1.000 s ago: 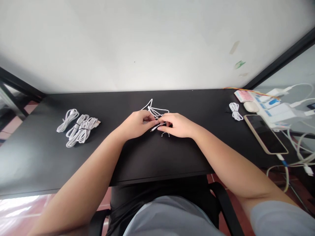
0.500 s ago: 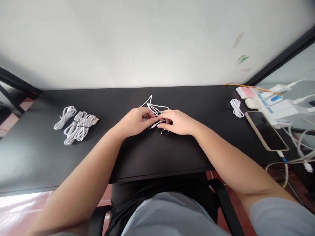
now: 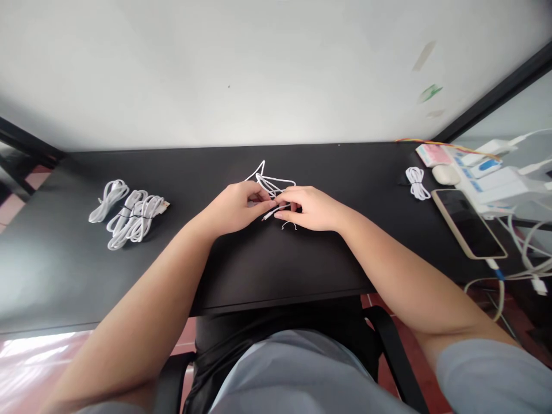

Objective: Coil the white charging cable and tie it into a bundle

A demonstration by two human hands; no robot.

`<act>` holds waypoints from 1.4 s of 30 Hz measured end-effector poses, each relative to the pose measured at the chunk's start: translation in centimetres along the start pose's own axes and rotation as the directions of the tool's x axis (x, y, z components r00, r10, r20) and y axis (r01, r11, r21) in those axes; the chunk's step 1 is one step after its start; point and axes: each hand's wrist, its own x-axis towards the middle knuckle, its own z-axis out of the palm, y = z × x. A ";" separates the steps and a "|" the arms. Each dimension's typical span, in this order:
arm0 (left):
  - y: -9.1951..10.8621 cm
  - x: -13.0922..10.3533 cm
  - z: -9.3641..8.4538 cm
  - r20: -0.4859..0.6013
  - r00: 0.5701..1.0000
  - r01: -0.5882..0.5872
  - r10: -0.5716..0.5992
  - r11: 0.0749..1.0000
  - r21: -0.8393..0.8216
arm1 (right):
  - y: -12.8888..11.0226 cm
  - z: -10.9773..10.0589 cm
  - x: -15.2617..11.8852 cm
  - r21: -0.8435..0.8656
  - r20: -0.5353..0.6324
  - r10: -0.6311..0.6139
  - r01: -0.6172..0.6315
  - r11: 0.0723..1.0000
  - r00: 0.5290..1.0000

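A white charging cable (image 3: 276, 180) lies in loose loops on the black desk, between and behind my hands. My left hand (image 3: 245, 207) pinches part of it, thumb and fingertips pressed together. Facing it, my right hand (image 3: 308, 208) also has its fingers closed on the cable, and the fingertips of both hands nearly meet. One plug end (image 3: 266, 217) pokes out toward me below the fingers. Just in front of my right hand lies a thin white twist tie (image 3: 289, 225), bent into an arch. My fingers hide the gripped stretch of cable.
Several bundled white cables (image 3: 135, 217) lie at the left, one bundle (image 3: 108, 200) slightly apart. To the right are a small tied cable (image 3: 417, 183), a white rounded object (image 3: 445, 174), a phone (image 3: 469, 223) with a cord plugged in, and a power strip (image 3: 478, 187) with chargers. A white wall rises behind the desk.
The whole view has shifted slightly. Both hands keep almost the same grip on the cable, with only small finger movements.
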 end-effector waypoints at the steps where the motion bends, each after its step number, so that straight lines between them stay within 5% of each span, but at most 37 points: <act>1: 0.0 0.0 0.0 0.001 1.000 -0.002 0.002 1.000 0.001 | 0.0 0.0 0.0 0.000 0.000 -0.003 0.003 1.000 1.000; 42: 0.0 0.0 0.1 0.006 1.000 0.013 -0.013 1.000 0.020 | 0.1 0.1 0.0 -0.003 0.009 -0.019 0.019 1.000 1.000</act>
